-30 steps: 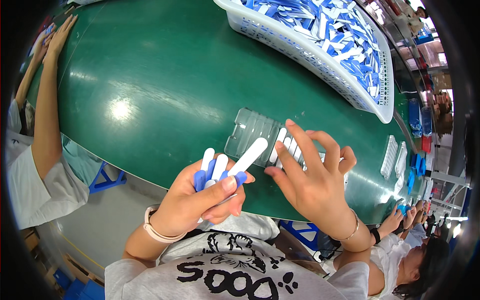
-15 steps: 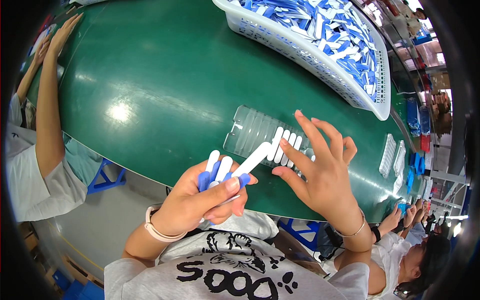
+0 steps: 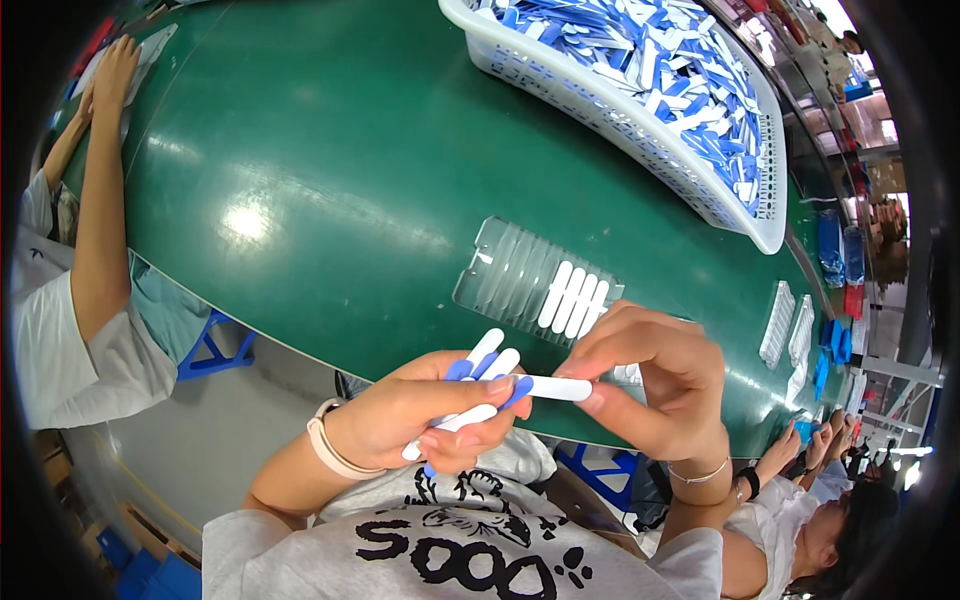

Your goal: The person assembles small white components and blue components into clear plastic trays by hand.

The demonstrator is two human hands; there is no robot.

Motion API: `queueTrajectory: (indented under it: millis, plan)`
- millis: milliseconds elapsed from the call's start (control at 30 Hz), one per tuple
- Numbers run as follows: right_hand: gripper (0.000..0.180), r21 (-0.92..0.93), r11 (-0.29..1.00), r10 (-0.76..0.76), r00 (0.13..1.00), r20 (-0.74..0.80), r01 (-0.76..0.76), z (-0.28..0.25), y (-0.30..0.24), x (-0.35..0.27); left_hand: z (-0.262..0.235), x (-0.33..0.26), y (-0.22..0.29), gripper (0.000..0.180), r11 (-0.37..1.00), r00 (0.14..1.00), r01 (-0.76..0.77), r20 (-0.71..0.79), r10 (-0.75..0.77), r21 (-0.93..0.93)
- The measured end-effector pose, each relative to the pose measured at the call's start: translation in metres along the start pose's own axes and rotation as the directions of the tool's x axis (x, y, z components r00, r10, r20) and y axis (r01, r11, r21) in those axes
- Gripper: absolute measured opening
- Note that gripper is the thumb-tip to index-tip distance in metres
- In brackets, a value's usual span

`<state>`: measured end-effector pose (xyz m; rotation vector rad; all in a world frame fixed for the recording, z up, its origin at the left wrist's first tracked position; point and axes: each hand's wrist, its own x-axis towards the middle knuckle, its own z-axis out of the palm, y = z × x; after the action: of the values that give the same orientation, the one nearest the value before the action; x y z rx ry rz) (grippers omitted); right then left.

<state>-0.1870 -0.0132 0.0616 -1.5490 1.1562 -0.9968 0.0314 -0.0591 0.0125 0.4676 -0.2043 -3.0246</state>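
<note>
My left hand (image 3: 425, 410) is closed around several flat, round-ended strips (image 3: 487, 350), white on one face and blue on the other, fanned out at different angles. They look like small nail files. One white strip (image 3: 555, 387) juts out to the right, and my right hand (image 3: 655, 375) pinches its far end between thumb and fingertips. Just beyond my hands lies a clear plastic tray (image 3: 490, 275) with parallel grooves. Several white strips (image 3: 573, 300) lie side by side in its right part; my right hand hides the tray's right end.
At the far right of the green table (image 3: 300, 220) stands a white perforated basket (image 3: 610, 118) heaped with blue and white strips. More clear trays (image 3: 778, 325) lie to the right. A co-worker's arms (image 3: 105, 190) rest on the table at left; other people sit at right.
My right hand has come down from over the tray, and its spread fingers have closed on the jutting strip's end. That strip has swung from slanting upward to nearly level.
</note>
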Motion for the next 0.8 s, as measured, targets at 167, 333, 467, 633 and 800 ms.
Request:
queueTrajectory:
  millis: [167,333,467,633,800]
  plan:
    - [0.007,0.057,0.990,0.141,0.969,-0.205,-0.132,0.003,0.006,-0.008,0.014,0.003,0.001,0.028,0.982,0.987,-0.003,-0.157,0.033,0.191]
    - [0.006,0.320,0.913,0.350,0.890,-0.291,-0.254,0.013,0.005,-0.007,0.019,0.008,-0.001,0.028,0.899,0.920,-0.097,-0.305,0.244,0.428]
    - [0.009,0.349,0.892,0.388,0.882,-0.268,-0.287,0.019,0.013,-0.015,0.013,0.011,-0.003,0.025,0.849,0.925,-0.121,-0.251,0.284,0.514]
    - [0.012,0.372,0.888,0.377,0.892,-0.249,-0.271,0.015,0.015,-0.017,0.015,0.014,-0.003,0.019,0.742,0.889,-0.154,-0.237,0.393,0.653]
    - [0.013,0.193,0.941,0.326,0.893,-0.311,-0.277,0.011,0.012,-0.013,0.015,0.014,-0.005,0.019,0.637,0.842,-0.166,-0.228,0.489,0.752]
